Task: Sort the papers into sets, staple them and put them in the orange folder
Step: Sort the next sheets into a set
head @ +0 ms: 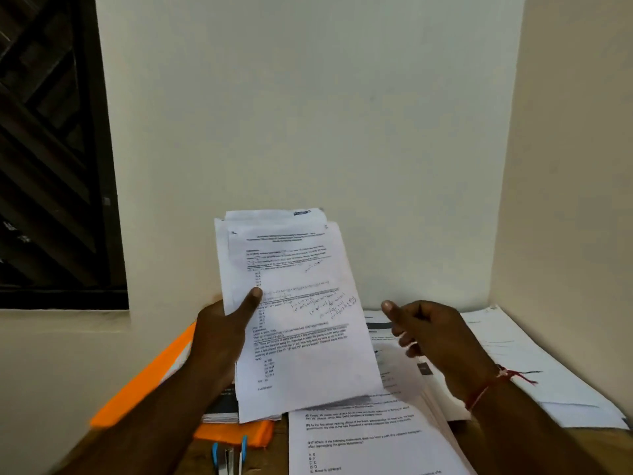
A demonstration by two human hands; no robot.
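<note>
My left hand (222, 334) holds a loose sheaf of printed papers (301, 303) upright above the table, thumb pressed on the front sheet. My right hand (431, 334) hovers to the right of the sheaf with fingers loosely curled, holding nothing. The orange folder (150, 378) lies on the table's left side, partly under my left arm and under a small stack of papers (222, 406). A blue stapler (228, 455) lies at the bottom edge, just in front of the folder. A thick stack of printed sheets (370, 440) sits below my right hand.
More white sheets (534, 365) are spread over the right side of the wooden table (198, 454), up to the corner of the cream wall (308, 114). A dark barred window (48, 159) is at the left.
</note>
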